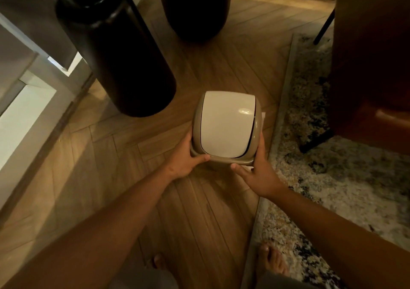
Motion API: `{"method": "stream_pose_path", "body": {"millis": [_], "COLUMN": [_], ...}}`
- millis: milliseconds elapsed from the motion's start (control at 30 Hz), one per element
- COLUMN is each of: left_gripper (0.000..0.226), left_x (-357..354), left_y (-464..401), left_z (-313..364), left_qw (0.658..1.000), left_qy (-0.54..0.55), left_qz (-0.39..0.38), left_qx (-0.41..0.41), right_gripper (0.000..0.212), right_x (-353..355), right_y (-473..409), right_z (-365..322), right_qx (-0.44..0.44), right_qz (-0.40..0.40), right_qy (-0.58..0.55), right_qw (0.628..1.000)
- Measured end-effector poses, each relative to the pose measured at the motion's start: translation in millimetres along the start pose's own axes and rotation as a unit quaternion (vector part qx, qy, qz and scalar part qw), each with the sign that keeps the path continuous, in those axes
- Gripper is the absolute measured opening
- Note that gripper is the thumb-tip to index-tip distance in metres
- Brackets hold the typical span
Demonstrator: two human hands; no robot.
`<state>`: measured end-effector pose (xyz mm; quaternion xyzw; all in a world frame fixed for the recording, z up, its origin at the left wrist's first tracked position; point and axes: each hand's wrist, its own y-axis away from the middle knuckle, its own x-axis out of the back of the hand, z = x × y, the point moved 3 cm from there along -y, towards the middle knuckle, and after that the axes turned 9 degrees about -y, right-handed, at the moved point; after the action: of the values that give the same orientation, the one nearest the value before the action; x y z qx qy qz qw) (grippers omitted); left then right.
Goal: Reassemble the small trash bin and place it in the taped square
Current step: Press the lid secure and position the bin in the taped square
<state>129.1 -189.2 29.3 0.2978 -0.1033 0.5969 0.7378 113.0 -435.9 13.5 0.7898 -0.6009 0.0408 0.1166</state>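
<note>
Both hands in a two-sided grip on the small trash bin (225, 131). Left hand (185, 157) wraps its left lower rim, thumb laid along the front edge; right hand (258, 173) clasps the right lower corner, fingers up the side, thumb at front edge. Bin is beige w/ a white swing lid (226, 122) seated in the collar, lid closed. Can't tell if the bin's base rests on the floor or is held just above it. It sits over the herringbone wood floor (111, 155), just left of the speckled rug (332, 177). A sliver of pale tape (263, 116) shows at the bin's right side. Tall dark vase (115, 51) to upper left, second one (195, 6) behind. Brown chair (372, 66) at right on the rug. Bare toes (271, 260) at bottom.
</note>
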Motion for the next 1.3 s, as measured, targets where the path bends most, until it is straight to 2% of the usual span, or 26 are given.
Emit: {"method": "stream_pose_path", "body": {"millis": [167, 433, 700, 1033, 1300], "left_gripper": [0.093, 0.088, 0.09, 0.082, 0.091], "left_x": [5, 14, 17, 27, 40], "left_y": [-5, -26, -46, -88, -135], "left_z": [-2, -9, -17, -3, 0], "left_qw": [0.999, 0.999, 0.998, 0.995, 0.995], "left_qy": [0.019, 0.039, 0.035, 0.059, 0.028], "left_qz": [0.028, 0.026, 0.035, 0.074, 0.077], "left_qx": [0.005, -0.007, -0.024, -0.041, -0.052], "right_gripper": [0.121, 0.114, 0.098, 0.098, 0.1], "right_x": [-11, -13, -10, 6, 18], "right_y": [-19, -40, -62, -120, -154], "right_z": [3, 19, 25, 5, -6], "right_qx": [0.004, 0.008, 0.008, 0.009, 0.019], "right_qz": [0.034, 0.033, 0.046, 0.003, 0.004], "right_qy": [-0.029, -0.028, -0.05, -0.057, -0.036], "right_qw": [0.999, 0.999, 0.998, 0.998, 0.999]}}
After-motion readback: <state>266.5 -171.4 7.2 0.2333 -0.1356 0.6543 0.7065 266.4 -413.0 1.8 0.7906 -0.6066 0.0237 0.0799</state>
